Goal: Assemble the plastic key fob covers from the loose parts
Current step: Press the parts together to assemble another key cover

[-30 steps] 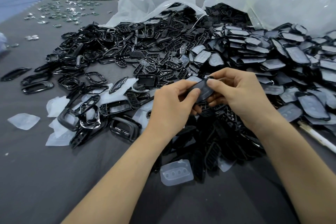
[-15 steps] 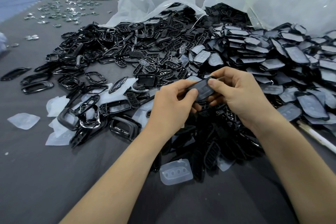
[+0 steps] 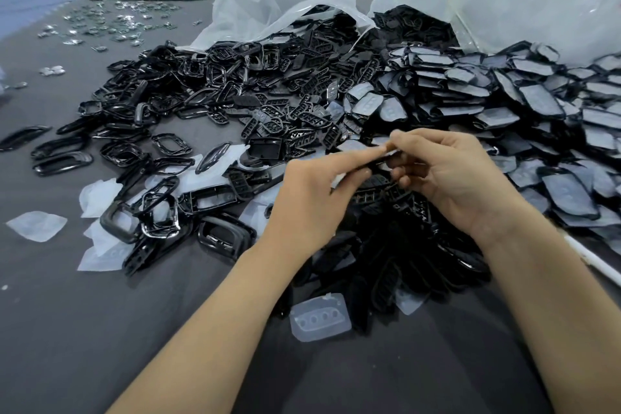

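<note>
Fob cover part (image 3: 377, 164) is pinched btwn left hand (image 3: 312, 198) & right hand (image 3: 450, 175), over black parts pile (image 3: 403, 245) nr bench (image 3: 100, 329) near edge.

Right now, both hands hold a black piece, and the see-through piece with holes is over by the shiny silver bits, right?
Not quite. The left hand and right hand do hold a black piece, but the head view shows the see-through piece with holes lying near the person, at the near edge of the black pile, far from the shiny silver bits.
</note>
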`<state>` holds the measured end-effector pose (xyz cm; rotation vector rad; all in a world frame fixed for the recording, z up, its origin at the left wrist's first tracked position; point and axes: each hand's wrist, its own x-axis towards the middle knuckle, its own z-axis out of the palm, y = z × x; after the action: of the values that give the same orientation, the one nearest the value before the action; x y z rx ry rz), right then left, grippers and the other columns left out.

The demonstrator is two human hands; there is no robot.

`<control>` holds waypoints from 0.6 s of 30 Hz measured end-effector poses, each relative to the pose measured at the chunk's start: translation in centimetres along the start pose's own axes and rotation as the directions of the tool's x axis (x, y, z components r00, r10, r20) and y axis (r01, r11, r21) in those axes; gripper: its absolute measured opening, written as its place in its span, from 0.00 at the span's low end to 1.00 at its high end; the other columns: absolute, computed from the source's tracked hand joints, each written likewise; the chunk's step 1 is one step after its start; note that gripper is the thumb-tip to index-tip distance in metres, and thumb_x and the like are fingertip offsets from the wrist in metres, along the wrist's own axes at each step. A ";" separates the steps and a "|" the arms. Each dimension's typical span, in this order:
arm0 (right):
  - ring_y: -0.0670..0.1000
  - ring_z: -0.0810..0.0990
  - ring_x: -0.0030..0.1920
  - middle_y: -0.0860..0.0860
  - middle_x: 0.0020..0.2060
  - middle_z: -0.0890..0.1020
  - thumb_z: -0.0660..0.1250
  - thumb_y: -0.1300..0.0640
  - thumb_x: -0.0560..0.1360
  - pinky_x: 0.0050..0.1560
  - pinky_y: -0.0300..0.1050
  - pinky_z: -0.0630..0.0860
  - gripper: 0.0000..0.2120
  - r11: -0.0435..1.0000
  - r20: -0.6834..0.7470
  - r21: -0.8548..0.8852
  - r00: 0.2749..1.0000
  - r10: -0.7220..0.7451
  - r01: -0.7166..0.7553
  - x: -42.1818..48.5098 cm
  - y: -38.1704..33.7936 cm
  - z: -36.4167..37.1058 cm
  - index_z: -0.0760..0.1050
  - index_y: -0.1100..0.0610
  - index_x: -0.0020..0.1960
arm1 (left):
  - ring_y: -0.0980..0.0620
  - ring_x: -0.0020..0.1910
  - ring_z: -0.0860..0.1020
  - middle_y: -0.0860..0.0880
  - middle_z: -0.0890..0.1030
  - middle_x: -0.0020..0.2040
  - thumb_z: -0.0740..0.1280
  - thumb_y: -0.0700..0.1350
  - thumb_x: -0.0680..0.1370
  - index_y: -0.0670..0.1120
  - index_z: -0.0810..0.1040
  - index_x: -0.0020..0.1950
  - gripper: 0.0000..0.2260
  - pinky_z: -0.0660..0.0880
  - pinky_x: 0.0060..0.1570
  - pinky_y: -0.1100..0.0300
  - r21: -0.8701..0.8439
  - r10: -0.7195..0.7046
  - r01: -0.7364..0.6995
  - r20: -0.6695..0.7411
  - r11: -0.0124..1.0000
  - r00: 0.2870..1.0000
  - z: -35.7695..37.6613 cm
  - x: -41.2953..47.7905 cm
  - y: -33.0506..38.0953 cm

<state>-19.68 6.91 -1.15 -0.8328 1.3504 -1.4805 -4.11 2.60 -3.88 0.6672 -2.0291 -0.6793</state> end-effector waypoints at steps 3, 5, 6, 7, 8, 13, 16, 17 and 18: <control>0.45 0.74 0.24 0.50 0.25 0.77 0.69 0.56 0.68 0.24 0.34 0.70 0.07 0.998 0.094 0.062 0.996 0.002 -0.008 -0.1 -0.4 -0.3 0.78 0.59 0.39 | 0.59 0.48 0.80 0.53 0.84 0.47 0.66 0.33 0.77 0.50 0.80 0.56 0.15 0.75 0.55 0.65 -0.408 -0.313 0.294 0.021 0.865 0.950 -0.3 0.4 0.2; 0.44 0.67 0.23 0.47 0.24 0.72 0.68 0.55 0.66 0.22 0.33 0.61 0.06 1.000 0.134 0.006 0.991 -0.020 0.019 -0.2 -0.6 -0.5 0.78 0.58 0.39 | 0.53 0.46 0.82 0.50 0.85 0.45 0.66 0.33 0.76 0.47 0.82 0.51 0.11 0.79 0.52 0.61 -0.678 -0.446 0.405 0.125 0.613 0.886 -0.3 0.5 0.3; 0.44 0.65 0.24 0.46 0.24 0.71 0.68 0.55 0.66 0.23 0.33 0.58 0.05 1.000 0.143 -0.004 0.989 -0.021 0.021 -0.1 -0.6 -0.5 0.79 0.56 0.38 | 0.52 0.45 0.83 0.48 0.85 0.45 0.66 0.35 0.74 0.44 0.82 0.50 0.09 0.80 0.50 0.61 -0.756 -0.473 0.432 0.185 0.492 0.861 -0.3 0.6 0.4; 0.44 0.65 0.24 0.45 0.24 0.71 0.68 0.55 0.66 0.24 0.33 0.59 0.04 1.000 0.146 0.009 0.989 -0.011 0.010 -0.1 -0.6 -0.7 0.79 0.55 0.35 | 0.51 0.44 0.83 0.47 0.85 0.45 0.67 0.37 0.72 0.43 0.82 0.50 0.09 0.80 0.48 0.60 -0.804 -0.484 0.448 0.234 0.391 0.843 -0.2 0.5 0.4; 0.43 0.68 0.26 0.45 0.26 0.73 0.68 0.55 0.66 0.25 0.32 0.64 0.05 0.999 0.146 0.044 0.989 0.008 -0.015 -0.1 -0.5 -0.7 0.80 0.55 0.34 | 0.50 0.43 0.84 0.46 0.85 0.45 0.67 0.39 0.70 0.43 0.83 0.49 0.10 0.80 0.47 0.60 -0.833 -0.489 0.457 0.272 0.311 0.829 -0.1 0.5 0.5; 0.45 0.77 0.32 0.52 0.32 0.77 0.70 0.57 0.65 0.35 0.35 0.77 0.10 0.964 0.142 0.240 0.986 0.084 -0.116 0.2 -0.1 -0.4 0.78 0.63 0.42 | 0.47 0.40 0.84 0.41 0.84 0.42 0.69 0.42 0.67 0.42 0.86 0.40 0.07 0.81 0.41 0.59 -0.869 -0.542 0.477 0.339 0.132 0.769 -0.2 0.7 0.4; 0.44 0.76 0.29 0.51 0.29 0.77 0.71 0.59 0.63 0.34 0.35 0.77 0.08 0.917 0.125 0.346 0.979 0.162 -0.196 0.2 -0.2 -0.1 0.81 0.64 0.38 | 0.49 0.41 0.85 0.41 0.85 0.41 0.68 0.44 0.68 0.41 0.86 0.39 0.09 0.81 0.41 0.60 -0.866 -0.528 0.493 0.382 0.081 0.758 -0.3 0.6 0.4; 0.43 0.75 0.28 0.51 0.29 0.77 0.72 0.59 0.62 0.33 0.34 0.77 0.07 0.891 0.122 0.394 0.974 0.193 -0.226 0.2 -0.2 -0.1 0.82 0.63 0.35 | 0.50 0.42 0.85 0.42 0.85 0.42 0.68 0.45 0.68 0.41 0.86 0.40 0.09 0.81 0.41 0.60 -0.864 -0.520 0.499 0.395 0.070 0.757 -0.3 0.6 0.4; 0.43 0.74 0.27 0.51 0.28 0.77 0.72 0.60 0.60 0.33 0.34 0.78 0.06 0.864 0.121 0.436 0.967 0.223 -0.253 0.2 -0.3 -0.1 0.82 0.64 0.32 | 0.50 0.43 0.85 0.42 0.85 0.43 0.68 0.45 0.68 0.41 0.86 0.40 0.10 0.81 0.41 0.60 -0.864 -0.516 0.501 0.404 0.058 0.755 -0.2 0.6 0.5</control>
<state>-19.86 6.71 -0.91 -0.3953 0.9616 -1.4706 -4.28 2.54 -3.10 0.5725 -0.8540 -2.1156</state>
